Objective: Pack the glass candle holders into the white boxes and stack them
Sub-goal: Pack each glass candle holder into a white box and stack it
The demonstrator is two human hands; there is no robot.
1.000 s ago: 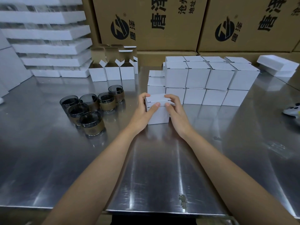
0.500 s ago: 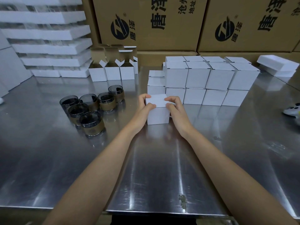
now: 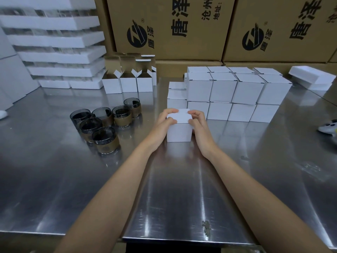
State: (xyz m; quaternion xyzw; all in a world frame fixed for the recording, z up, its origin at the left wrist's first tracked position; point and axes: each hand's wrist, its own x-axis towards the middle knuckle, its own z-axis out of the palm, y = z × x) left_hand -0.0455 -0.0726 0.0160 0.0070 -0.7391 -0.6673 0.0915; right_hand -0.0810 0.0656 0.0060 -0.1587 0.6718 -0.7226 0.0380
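A small white box [image 3: 179, 131] stands on the steel table [image 3: 173, 189] at the centre, its lid flap down. My left hand [image 3: 163, 123] grips its left top edge, fingers curled over the lid. My right hand [image 3: 199, 123] grips its right top edge the same way. Several smoked glass candle holders with gold bands [image 3: 104, 125] stand to the left. A stack of closed white boxes [image 3: 235, 94], two layers high, sits just behind. Open white boxes [image 3: 127, 83] with raised flaps stand at the back left.
White foam trays [image 3: 54, 42] pile up at the far left. Large brown cartons [image 3: 182, 28] form a wall behind the table. A white foam tray [image 3: 311, 77] lies at the back right, and a white and black object [image 3: 328, 126] at the right edge.
The box's top flap was partly raised a second ago; now it lies flat and closed. Both hands have curled tighter round the box's top edges. The box has stayed in place.
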